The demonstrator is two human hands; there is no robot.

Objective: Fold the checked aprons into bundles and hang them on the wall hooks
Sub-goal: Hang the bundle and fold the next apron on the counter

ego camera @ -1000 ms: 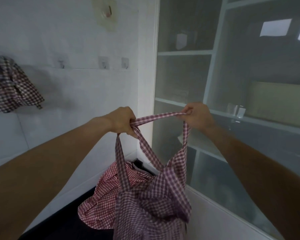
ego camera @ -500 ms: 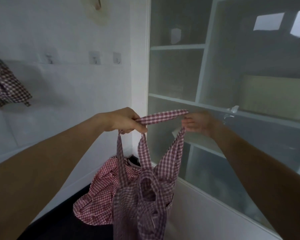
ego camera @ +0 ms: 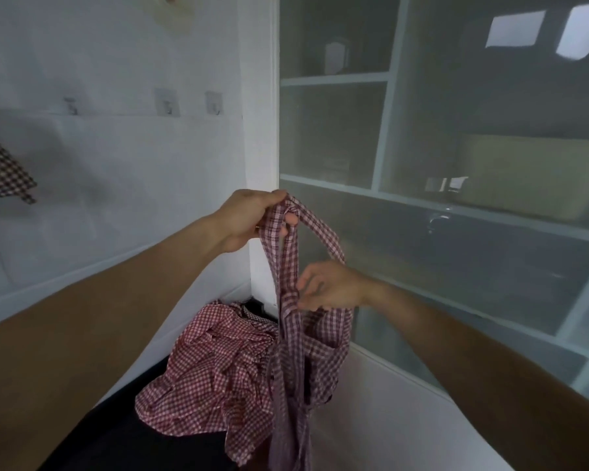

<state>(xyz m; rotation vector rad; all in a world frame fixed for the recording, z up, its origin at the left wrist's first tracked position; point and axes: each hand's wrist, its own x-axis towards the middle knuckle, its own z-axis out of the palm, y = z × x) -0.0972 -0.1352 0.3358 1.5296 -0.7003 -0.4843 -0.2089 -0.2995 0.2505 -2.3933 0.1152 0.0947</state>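
Watching the head cam feed here: the left hand (ego camera: 249, 217) is up high with its fingers curled round the bunched neck strap (ego camera: 315, 229) of a checked apron (ego camera: 298, 375), so that one's clamped on the fabric. The right hand (ego camera: 329, 287) sits lower and a bit to the right, well apart from the left, fingers loosely bent at the straps where they run down; looks like it's pinching the cloth between thumb and fingers, but honestly I can't tell for sure. The apron hangs straight down below both hands, crumpled at the bottom. Just left of it and below the hands, another checked apron (ego camera: 204, 379) lies in a heap on a dark surface (ego camera: 123, 440). Up and left of the left hand there's a row of wall hooks (ego camera: 166, 103), and far left a checked bundle (ego camera: 0, 171) hangs at the frame edge. Right of the hands is a frosted glass cabinet (ego camera: 422, 205).
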